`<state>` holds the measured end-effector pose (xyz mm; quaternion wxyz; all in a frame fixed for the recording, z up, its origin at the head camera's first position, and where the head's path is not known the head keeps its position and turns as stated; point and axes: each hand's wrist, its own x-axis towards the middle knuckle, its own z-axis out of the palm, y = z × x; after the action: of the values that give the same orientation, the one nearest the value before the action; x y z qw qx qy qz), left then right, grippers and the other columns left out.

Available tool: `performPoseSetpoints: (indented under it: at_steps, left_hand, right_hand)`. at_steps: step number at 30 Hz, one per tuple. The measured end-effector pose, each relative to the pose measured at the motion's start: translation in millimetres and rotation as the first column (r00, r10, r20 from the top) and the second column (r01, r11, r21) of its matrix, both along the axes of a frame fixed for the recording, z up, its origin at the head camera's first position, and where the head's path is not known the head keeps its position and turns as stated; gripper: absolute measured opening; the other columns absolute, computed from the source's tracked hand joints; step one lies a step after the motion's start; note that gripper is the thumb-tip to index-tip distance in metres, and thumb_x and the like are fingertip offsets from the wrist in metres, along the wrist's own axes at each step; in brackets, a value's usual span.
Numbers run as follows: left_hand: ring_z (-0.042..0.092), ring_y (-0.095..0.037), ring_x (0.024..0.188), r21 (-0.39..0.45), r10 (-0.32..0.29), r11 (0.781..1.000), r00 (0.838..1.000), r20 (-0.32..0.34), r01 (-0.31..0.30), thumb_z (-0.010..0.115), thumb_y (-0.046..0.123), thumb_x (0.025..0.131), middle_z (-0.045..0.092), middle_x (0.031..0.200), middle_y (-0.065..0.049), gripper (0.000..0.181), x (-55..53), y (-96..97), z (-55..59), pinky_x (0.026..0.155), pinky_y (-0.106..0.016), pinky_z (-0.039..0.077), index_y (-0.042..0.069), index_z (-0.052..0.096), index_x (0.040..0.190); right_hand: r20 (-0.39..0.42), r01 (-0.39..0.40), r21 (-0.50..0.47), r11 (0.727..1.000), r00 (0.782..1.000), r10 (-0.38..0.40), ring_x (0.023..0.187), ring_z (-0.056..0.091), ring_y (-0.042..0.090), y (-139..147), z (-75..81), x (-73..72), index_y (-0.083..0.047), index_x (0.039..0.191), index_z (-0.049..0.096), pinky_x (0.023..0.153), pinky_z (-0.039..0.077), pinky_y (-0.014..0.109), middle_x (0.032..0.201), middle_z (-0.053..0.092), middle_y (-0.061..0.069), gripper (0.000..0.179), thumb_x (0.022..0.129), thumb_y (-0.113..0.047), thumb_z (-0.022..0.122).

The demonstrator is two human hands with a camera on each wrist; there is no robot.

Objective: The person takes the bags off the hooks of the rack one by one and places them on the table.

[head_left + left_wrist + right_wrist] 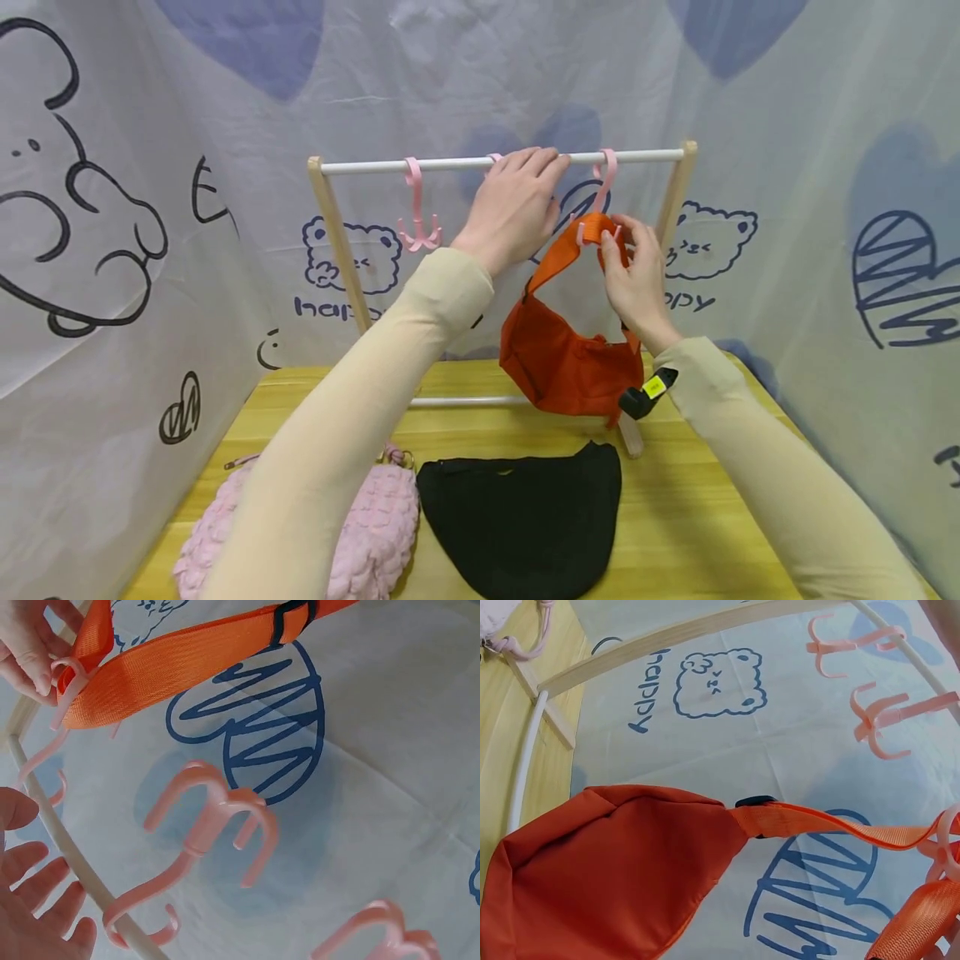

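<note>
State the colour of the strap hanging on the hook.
The strap is orange; it shows best in the left wrist view.

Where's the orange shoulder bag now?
In the head view, the orange shoulder bag is right of centre, its strap at the rightmost pink hook; the black bag lies below.

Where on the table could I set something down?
Bare: the yellow wooden table right of the black curved fabric bag, and a narrow strip between that bag and the white lower bar. Crowded: front left, by the puffy pink bag, and around the hanging orange fabric bag.
</note>
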<state>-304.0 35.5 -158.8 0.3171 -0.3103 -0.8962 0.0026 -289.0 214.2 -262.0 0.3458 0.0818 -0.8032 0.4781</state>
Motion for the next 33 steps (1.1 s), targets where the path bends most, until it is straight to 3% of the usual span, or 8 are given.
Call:
performPoseSetpoints:
  at_steps: [7,14,19,25,28,33]
  left_hand:
    - [0.05,-0.027,0.138,-0.045,-0.017,0.999,1.0,0.014,0.018,0.041,0.016,0.104,0.05,0.15,-0.008,0.053,-4.7,3.5,10.1,0.119,-0.037,0.037,0.021,0.036,0.157]
    - [0.053,-0.026,0.125,-0.097,-0.006,0.995,0.993,0.116,0.017,0.035,0.012,0.105,0.053,0.143,-0.006,0.061,-7.6,8.4,21.7,0.106,-0.037,0.047,0.033,0.024,0.161]
    - [0.055,-0.024,0.122,-0.155,0.019,0.988,0.985,0.171,0.008,0.039,0.004,0.102,0.053,0.146,-0.005,0.071,-13.4,14.5,25.8,0.108,-0.036,0.047,0.039,0.018,0.161]
    - [0.053,-0.025,0.132,-0.163,0.0,0.986,0.983,0.186,0.031,0.04,-0.004,0.1,0.036,0.163,0.005,0.074,-18.9,17.6,27.8,0.112,-0.037,0.045,0.036,0.024,0.16]
    - [0.047,-0.024,0.14,-0.143,-0.008,0.989,0.975,0.22,0.04,0.04,-0.003,0.1,0.026,0.168,0.01,0.072,-19.0,17.0,29.0,0.116,-0.037,0.042,0.034,0.025,0.161]
    - [0.043,-0.022,0.145,-0.1,-0.014,0.994,0.964,0.265,0.042,0.041,0.004,0.104,0.024,0.168,0.014,0.066,-18.1,17.9,32.1,0.117,-0.036,0.04,0.034,0.025,0.16]
  right_hand:
    - [-0.024,-0.02,-0.013,1.0,1.0,0.019,0.11,0.058,0.03,0.2,0.0,-7.0,-0.003,0.14,0.055,0.096,0.046,0.033,0.126,0.057,0.022,0.037,0.106,-0.015,0.046]
    - [-0.032,-0.041,0.034,0.999,0.999,0.042,0.106,0.057,0.03,-2.4,-1.5,-7.3,-0.004,0.14,0.055,0.096,0.047,0.036,0.127,0.058,0.021,0.036,0.107,-0.014,0.043]
    - [-0.033,-0.089,0.063,0.994,0.995,0.091,0.107,0.056,0.029,-6.7,-2.4,-6.9,-0.004,0.141,0.054,0.094,0.047,0.035,0.127,0.058,0.02,0.037,0.107,-0.014,0.042]
    - [-0.016,-0.103,0.049,0.994,0.994,0.104,0.112,0.056,0.03,-4.3,-1.4,-6.5,-0.005,0.14,0.054,0.099,0.048,0.041,0.128,0.057,0.02,0.037,0.107,-0.014,0.042]
    - [0.016,-0.113,0.023,0.993,0.993,0.113,0.111,0.058,0.029,-1.8,-0.2,-7.8,-0.005,0.14,0.054,0.096,0.049,0.034,0.127,0.058,0.021,0.036,0.107,-0.016,0.043]
    - [0.096,-0.169,-0.061,0.984,0.98,0.174,0.103,0.057,0.019,4.0,3.3,-8.9,-0.003,0.137,0.054,0.085,0.045,0.021,0.119,0.058,0.013,0.037,0.106,-0.022,0.047]
